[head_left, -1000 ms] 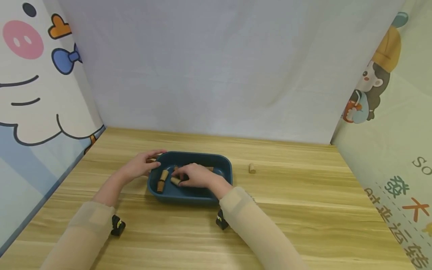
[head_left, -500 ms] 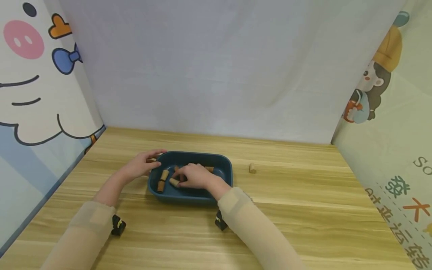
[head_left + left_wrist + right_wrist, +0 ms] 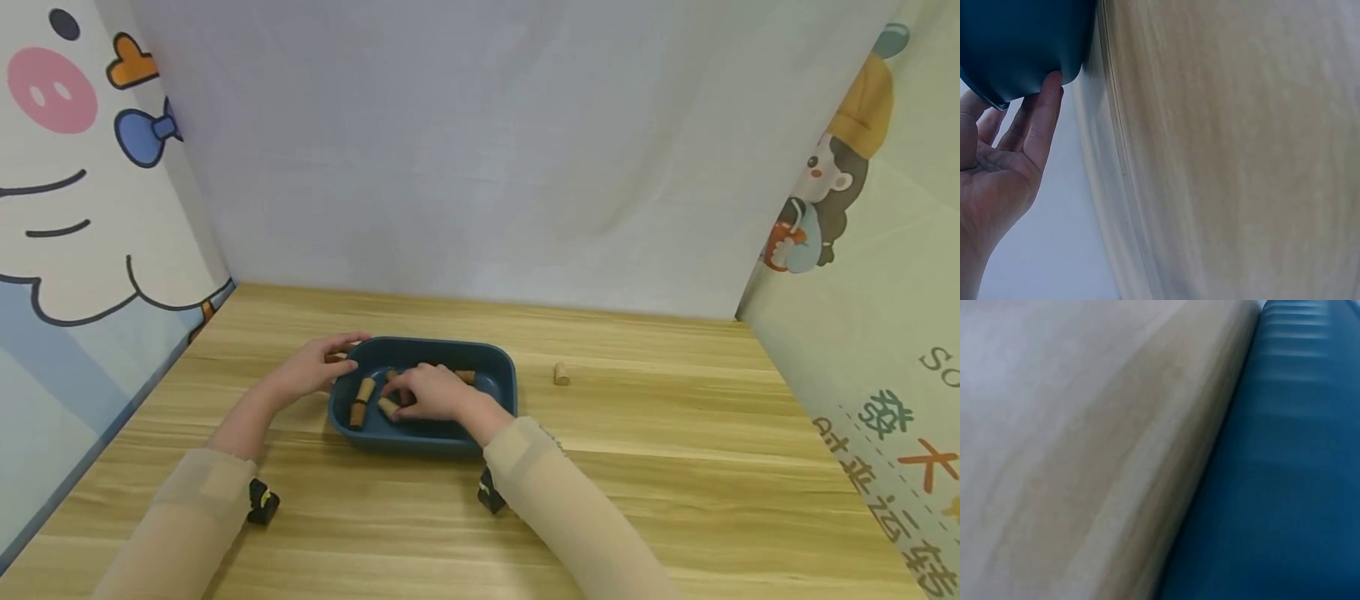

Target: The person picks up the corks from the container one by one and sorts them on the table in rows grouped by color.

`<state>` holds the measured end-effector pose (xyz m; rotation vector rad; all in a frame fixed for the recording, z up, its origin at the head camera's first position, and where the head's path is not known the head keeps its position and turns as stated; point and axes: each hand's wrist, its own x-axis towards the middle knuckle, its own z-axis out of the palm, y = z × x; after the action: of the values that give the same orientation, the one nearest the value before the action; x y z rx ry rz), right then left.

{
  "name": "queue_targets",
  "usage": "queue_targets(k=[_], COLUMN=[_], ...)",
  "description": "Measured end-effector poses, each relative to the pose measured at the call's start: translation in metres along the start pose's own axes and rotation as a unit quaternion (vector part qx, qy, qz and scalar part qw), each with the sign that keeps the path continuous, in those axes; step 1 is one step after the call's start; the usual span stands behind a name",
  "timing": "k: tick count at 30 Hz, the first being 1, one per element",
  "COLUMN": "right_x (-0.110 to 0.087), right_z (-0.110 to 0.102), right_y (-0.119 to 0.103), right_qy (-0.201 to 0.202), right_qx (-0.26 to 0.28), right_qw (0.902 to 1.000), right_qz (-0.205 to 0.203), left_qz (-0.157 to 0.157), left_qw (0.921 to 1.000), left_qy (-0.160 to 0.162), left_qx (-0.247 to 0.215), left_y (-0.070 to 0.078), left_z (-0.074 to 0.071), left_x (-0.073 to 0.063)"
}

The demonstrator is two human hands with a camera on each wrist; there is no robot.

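The left hand point(image 3: 309, 369) grips the blue tray point(image 3: 412, 444) by its end; the right hand point(image 3: 431, 392) pinches a cork point(image 3: 387, 407) inside.

Even, muted light over the table point(image 3: 675, 467), soft shadow beside the left sleeve point(image 3: 176, 517), head view fairly clear, left wrist view hazy, right wrist view blurred, pale glints across the tray point(image 3: 1285, 456).

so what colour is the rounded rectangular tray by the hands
The rounded rectangular tray is dark teal-blue, clearest in the head view.
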<state>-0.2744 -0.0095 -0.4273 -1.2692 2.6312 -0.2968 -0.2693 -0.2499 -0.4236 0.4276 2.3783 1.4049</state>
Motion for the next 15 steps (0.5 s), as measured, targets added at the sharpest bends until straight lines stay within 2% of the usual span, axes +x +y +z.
queue_targets(k=[15], right_x=[-0.017], right_z=[-0.012], right_y=[0.001], right_qy=[0.029], right_qx=[0.055], right_qw=[0.9978], right_qz=[-0.024], left_qz=[0.004], left_qw=[1.0], left_qy=[0.0], left_qx=[-0.005], left_y=[0.002], left_z=[0.001], left_x=[0.0])
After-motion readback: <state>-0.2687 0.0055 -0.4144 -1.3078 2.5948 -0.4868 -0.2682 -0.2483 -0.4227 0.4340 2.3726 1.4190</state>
